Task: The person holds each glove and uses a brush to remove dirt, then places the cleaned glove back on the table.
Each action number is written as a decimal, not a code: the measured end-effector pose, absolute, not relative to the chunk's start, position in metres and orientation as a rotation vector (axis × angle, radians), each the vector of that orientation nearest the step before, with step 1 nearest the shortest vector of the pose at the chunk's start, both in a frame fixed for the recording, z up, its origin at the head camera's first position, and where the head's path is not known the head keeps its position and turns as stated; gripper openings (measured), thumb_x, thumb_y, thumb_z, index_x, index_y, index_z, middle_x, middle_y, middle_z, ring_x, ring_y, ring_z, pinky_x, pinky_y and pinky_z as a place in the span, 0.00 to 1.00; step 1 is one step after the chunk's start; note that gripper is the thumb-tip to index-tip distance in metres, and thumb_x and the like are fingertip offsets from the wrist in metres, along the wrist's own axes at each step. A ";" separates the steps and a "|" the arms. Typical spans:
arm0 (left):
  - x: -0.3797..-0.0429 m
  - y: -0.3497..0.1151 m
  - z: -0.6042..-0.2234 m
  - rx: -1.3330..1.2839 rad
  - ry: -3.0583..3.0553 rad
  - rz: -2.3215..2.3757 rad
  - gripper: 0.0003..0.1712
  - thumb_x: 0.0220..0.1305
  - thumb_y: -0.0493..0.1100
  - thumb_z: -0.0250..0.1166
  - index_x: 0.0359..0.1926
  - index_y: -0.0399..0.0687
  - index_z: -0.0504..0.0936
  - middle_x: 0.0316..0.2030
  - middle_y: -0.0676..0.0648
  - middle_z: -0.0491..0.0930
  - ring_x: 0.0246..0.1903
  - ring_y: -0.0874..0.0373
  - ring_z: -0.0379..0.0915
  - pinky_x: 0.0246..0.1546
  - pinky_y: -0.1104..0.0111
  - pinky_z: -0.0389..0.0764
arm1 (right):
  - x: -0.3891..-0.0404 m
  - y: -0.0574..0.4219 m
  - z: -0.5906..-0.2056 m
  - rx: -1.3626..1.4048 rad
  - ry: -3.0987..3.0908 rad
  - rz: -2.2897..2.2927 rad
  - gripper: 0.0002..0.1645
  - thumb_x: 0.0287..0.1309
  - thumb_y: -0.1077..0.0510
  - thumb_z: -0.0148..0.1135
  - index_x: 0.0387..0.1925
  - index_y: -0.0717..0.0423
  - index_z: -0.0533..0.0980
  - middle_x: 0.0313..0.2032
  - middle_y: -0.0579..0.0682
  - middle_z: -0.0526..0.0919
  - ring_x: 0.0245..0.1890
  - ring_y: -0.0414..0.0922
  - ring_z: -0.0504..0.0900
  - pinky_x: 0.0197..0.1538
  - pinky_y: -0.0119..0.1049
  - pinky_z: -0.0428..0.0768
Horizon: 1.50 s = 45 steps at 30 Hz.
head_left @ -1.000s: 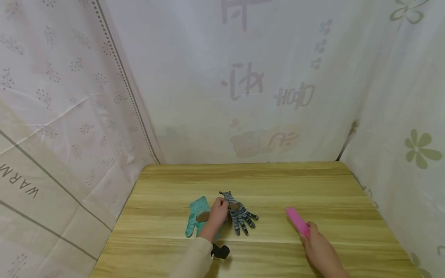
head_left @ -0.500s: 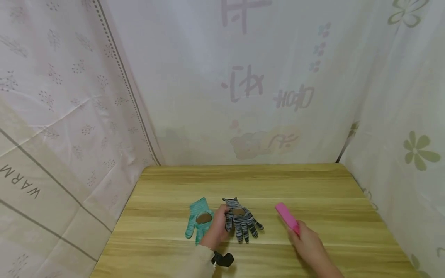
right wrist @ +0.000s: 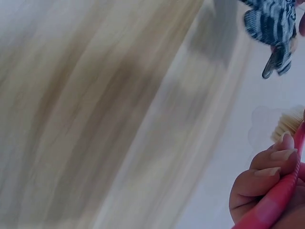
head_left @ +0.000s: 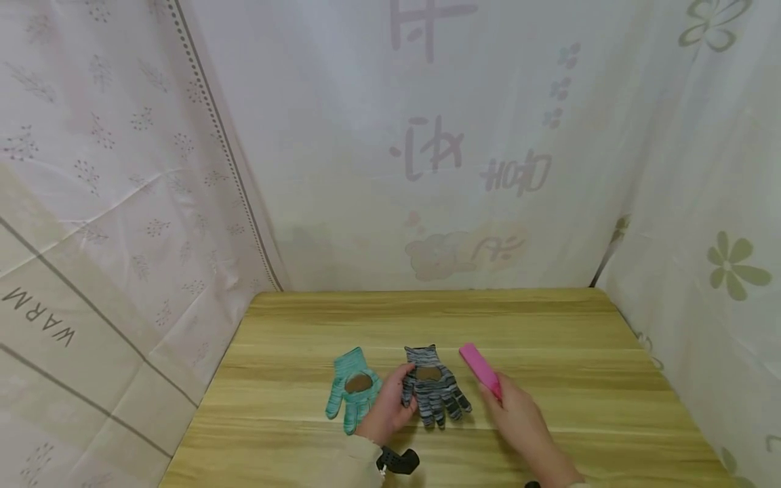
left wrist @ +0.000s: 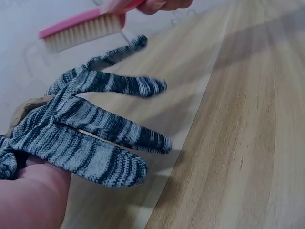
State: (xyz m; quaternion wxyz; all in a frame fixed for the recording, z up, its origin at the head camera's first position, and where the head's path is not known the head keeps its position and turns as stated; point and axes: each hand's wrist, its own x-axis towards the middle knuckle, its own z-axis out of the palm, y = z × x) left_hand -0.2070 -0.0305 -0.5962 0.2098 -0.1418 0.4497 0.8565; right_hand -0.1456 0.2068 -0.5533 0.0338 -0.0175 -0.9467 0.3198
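Note:
My left hand (head_left: 390,407) grips a black-and-grey knit glove (head_left: 436,393) by its side, thumb on top near a brown patch (head_left: 428,373). In the left wrist view the glove (left wrist: 90,119) is raised off the table, its fingers spread. My right hand (head_left: 518,420) holds a pink brush (head_left: 481,369) by its handle, to the right of the glove. Pale bristles (left wrist: 83,33) face down above the glove's fingers in the left wrist view, apart from it. A teal glove (head_left: 352,390) with a brown patch lies left of my left hand, which partly covers it.
The wood-grain table (head_left: 293,325) carries these things. Patterned cloth hangs (head_left: 342,169) behind it and on both sides. A black band (head_left: 398,461) sits at my left wrist.
My left hand has picked up the black-and-grey glove and carried it slightly right, turning it more upright. My right hand has brought the brush leftward, closer to the glove.

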 end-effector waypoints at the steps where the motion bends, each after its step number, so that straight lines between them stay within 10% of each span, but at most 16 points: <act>1: -0.206 -0.029 -0.596 -0.394 1.270 2.374 0.21 0.71 0.51 0.60 0.60 0.47 0.74 0.33 0.57 0.71 0.28 0.66 0.61 0.26 0.78 0.66 | -0.147 0.204 -0.552 -0.048 -2.914 0.983 0.32 0.73 0.46 0.57 0.64 0.67 0.71 0.28 0.51 0.75 0.32 0.48 0.77 0.35 0.44 0.77; 10: -0.207 -0.016 -0.594 -0.223 1.278 2.337 0.11 0.76 0.49 0.55 0.41 0.48 0.76 0.30 0.56 0.78 0.26 0.67 0.71 0.22 0.79 0.69 | -0.152 0.183 -0.548 -0.042 -2.916 1.089 0.29 0.72 0.44 0.58 0.61 0.62 0.73 0.25 0.47 0.71 0.27 0.44 0.70 0.30 0.38 0.70; 20: -0.207 -0.007 -0.587 -0.111 1.346 2.306 0.17 0.80 0.44 0.44 0.55 0.37 0.73 0.40 0.51 0.78 0.41 0.63 0.77 0.44 0.71 0.80 | -0.155 0.163 -0.541 0.026 -2.883 1.094 0.27 0.72 0.45 0.58 0.60 0.61 0.74 0.31 0.48 0.78 0.32 0.45 0.76 0.37 0.43 0.77; 28: -0.204 -0.003 -0.576 -0.115 1.503 2.265 0.29 0.82 0.48 0.45 0.71 0.31 0.59 0.51 0.44 0.73 0.45 0.61 0.72 0.43 0.71 0.78 | -0.154 0.156 -0.536 0.050 -2.888 1.091 0.26 0.72 0.48 0.59 0.61 0.62 0.73 0.35 0.51 0.81 0.35 0.45 0.77 0.39 0.44 0.78; 45: -0.201 0.000 -0.565 -0.169 1.575 2.350 0.24 0.75 0.47 0.60 0.59 0.31 0.78 0.43 0.47 0.81 0.40 0.62 0.78 0.41 0.71 0.81 | -0.154 0.161 -0.539 0.014 -2.923 1.082 0.26 0.73 0.48 0.57 0.61 0.63 0.72 0.26 0.48 0.73 0.27 0.43 0.71 0.31 0.37 0.70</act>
